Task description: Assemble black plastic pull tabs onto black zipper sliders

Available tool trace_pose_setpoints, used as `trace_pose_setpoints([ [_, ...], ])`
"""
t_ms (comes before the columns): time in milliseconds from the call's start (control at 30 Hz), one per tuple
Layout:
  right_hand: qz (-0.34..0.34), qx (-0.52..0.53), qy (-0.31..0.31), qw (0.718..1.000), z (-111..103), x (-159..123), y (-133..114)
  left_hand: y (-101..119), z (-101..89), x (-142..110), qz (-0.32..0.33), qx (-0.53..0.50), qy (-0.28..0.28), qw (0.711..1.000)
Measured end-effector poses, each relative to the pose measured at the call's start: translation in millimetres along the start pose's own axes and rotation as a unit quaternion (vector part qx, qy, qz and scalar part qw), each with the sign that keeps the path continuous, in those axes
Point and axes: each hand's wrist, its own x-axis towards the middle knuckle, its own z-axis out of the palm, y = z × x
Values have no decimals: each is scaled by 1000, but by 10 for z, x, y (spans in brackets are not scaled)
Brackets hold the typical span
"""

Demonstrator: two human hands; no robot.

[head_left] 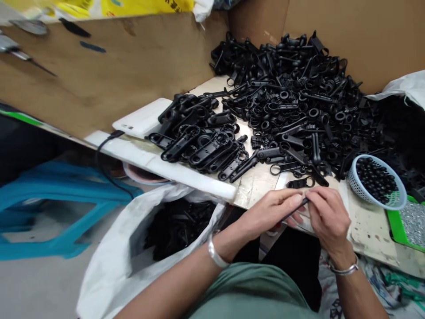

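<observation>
At the table's near edge, my left hand [272, 210] and my right hand [327, 217] pinch a thin black plastic part [296, 210] between their fingertips. Each wrist wears a silver bangle. Just beyond the fingers lies a loose black part with a ring end [300, 182]. A big heap of black plastic parts [299, 97] covers the table behind it. A smaller group of black handles with toothed ring ends [206, 141] lies to the left of the heap.
A small white mesh basket of black beads [378, 180] stands right of my hands, beside a green tray of small metal bits [410, 223]. An open white sack of black parts [172, 226] sits below the table edge. A white phone [141, 119] with a cable and a blue stool [66, 208] are at left.
</observation>
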Motion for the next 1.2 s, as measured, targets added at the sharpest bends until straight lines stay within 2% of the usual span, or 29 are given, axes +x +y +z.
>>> trace_pose_setpoints([
  [67,20,38,-31,999,-29,47,30,-118,94,60,-97,-180,-81,976],
  [100,40,59,-57,996,-56,89,91,-156,108,86,-124,-227,-87,962],
  [233,145,115,-212,960,-150,353,528,-220,86,134,-100,-254,36,961],
  [267,169,86,-207,960,-146,427,655,-228,77,135,-92,-250,53,963],
  [333,199,-39,-130,971,-90,560,890,-244,58,130,-81,-252,71,962],
  [400,207,-164,-89,960,12,660,1079,-260,33,121,-74,-268,79,957],
  [533,237,-272,-113,926,210,744,1271,-278,-22,101,-70,-296,76,950],
  [633,238,-297,-101,919,256,744,1273,-277,-44,85,-81,-306,67,946],
  [767,227,-313,-131,913,186,732,1159,-278,-40,64,-89,-314,58,943],
  [833,220,-307,-130,917,115,708,1068,-284,-33,50,-88,-316,58,943],
  [900,197,-294,-104,929,35,637,958,-291,-30,37,-86,-317,60,943],
  [1000,145,-277,-68,947,-62,414,786,-298,-21,29,-87,-316,61,943],
  [1200,95,-275,-117,950,-131,-173,579,-313,57,57,-104,-317,57,941],
])
